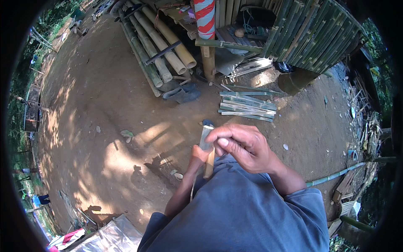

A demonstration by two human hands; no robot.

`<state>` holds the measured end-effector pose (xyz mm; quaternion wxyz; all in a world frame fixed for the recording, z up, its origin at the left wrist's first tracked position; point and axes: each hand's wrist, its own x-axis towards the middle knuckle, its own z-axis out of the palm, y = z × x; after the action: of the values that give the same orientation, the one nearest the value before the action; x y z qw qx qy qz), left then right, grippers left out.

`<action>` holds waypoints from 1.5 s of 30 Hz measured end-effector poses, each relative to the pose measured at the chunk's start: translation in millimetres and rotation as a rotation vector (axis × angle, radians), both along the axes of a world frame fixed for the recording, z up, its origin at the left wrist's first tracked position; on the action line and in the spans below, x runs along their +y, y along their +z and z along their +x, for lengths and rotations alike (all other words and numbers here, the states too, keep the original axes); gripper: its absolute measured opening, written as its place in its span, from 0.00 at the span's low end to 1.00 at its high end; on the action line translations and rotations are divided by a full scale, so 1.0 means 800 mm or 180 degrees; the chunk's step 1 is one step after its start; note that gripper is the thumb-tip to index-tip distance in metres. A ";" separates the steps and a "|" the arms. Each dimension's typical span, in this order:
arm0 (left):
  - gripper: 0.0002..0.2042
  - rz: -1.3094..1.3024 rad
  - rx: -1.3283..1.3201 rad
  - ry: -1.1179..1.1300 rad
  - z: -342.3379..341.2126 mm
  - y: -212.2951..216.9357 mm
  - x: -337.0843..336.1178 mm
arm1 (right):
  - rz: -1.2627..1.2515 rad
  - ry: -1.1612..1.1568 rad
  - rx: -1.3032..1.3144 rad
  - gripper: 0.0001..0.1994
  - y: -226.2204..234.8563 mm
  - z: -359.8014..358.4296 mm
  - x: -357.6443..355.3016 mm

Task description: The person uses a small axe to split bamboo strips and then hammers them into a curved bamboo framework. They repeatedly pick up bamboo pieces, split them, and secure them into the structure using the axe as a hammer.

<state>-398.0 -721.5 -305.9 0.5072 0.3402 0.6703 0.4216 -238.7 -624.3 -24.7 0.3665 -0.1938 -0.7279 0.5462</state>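
Observation:
Close in front of my body, my left hand (200, 157) is wrapped round an upright bamboo slat (205, 136). The slat's pale upper end sticks out above the fist, and a tan length of bamboo shows below it. My right hand (247, 147) is raised just to the right, at the slat's upper part. Its fingers are curled and the thumb is pressed toward the index finger. Whatever those fingers may hold is hidden or too small to name. Part of a dark shoe (208, 122) shows beyond the slat.
Split bamboo slats (247, 106) lie piled on the dirt ground ahead. Thick bamboo poles (161, 50) rest at far left-centre, with dark boots (183, 93) beside their ends. A red-and-white wrapped post (205, 21) stands near a green bamboo panel (315, 35). Plastic sheeting (112, 236) lies lower left.

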 end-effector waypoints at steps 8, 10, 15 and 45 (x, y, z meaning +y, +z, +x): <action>0.12 -0.0245 0.0285 -0.0333 -0.001 0.054 0.038 | -0.4369 -0.1384 0.0276 0.11 -0.288 0.068 -0.021; 0.11 -0.0149 0.0202 -0.0329 -0.002 0.055 0.045 | -0.4123 -0.1334 0.0264 0.11 -0.276 0.056 -0.011; 0.09 -0.0234 0.0016 -0.0363 0.005 0.073 0.062 | -0.4038 -0.1488 0.0570 0.09 -0.295 0.045 -0.019; 0.13 -0.0024 -0.0577 -0.0095 0.020 0.110 0.118 | -0.2351 -0.0868 -0.1078 0.12 -0.226 0.021 0.039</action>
<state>-382.1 -627.3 -217.9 0.5733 0.3087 0.6180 0.4406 -222.2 -592.9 -205.4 0.2166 -0.4935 -0.5010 0.6771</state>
